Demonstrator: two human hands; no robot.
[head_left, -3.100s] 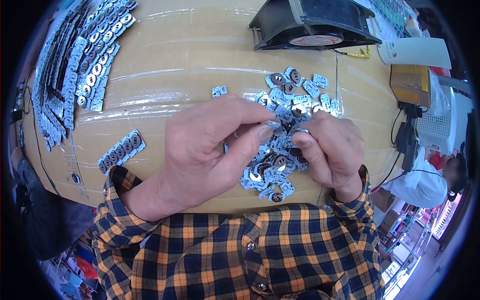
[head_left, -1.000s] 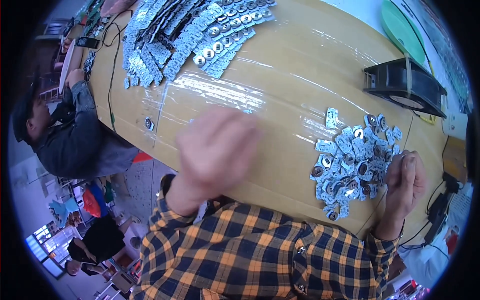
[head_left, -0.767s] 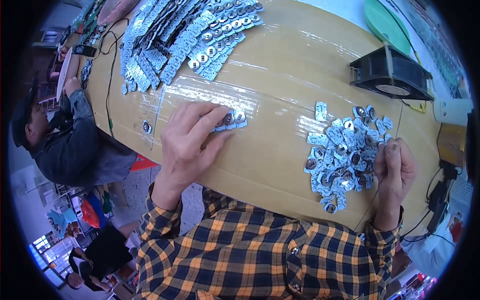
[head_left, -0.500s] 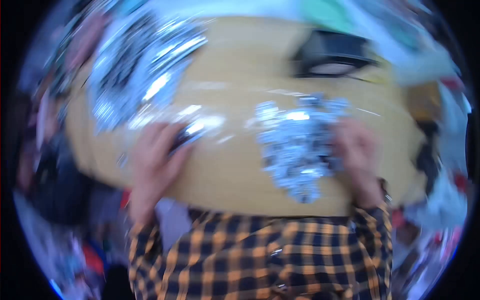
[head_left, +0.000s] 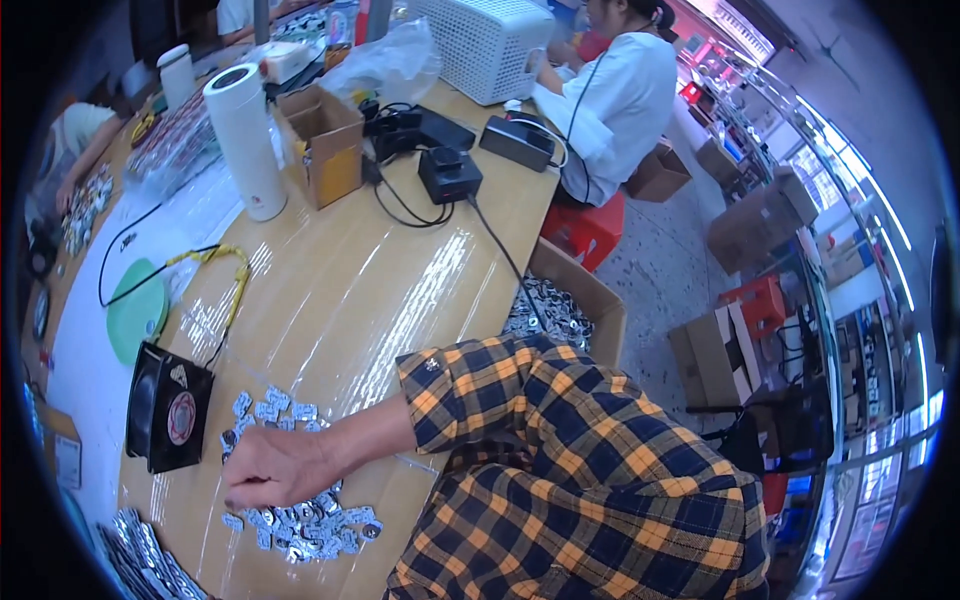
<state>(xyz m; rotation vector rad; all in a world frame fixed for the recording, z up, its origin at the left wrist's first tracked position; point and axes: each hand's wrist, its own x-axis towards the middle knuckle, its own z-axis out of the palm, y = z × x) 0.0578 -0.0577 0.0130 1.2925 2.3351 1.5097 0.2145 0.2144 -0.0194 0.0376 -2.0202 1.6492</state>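
One bare hand (head_left: 270, 470), the wearer's right, arches over a pile of small boards (head_left: 320, 530) just to the right of the black fan (head_left: 170, 410) on my remote feed. Its fingers are curled inward with the knuckles up; from my distant post I cannot tell whether they grip a piece or touch the ones beneath. Several of the pale, speckled boards in the pile carry dark round parts, and they spread out on both sides of the hand over the taped tan desk (head_left: 390, 280).

A sleeve (head_left: 460, 385) in navy and orange checks runs from the wrist, away from the fan. Below the fan, I see long board strips (head_left: 150, 560) lying side by side. Above it rest a green disc (head_left: 137, 310) and a yellow-wrapped cable (head_left: 240, 275). Farther above the fan, and to its right, stand a white cylinder (head_left: 245, 140), a small cardboard box (head_left: 325, 150) and a black power adapter (head_left: 450, 175). Well off to the fan's upper right, a white perforated basket (head_left: 480, 50) sits near a co-worker in white (head_left: 625, 95), seated on a red stool (head_left: 590, 235); nearer the fan than that stool's far side, an open carton (head_left: 610, 325) holds more small pieces.
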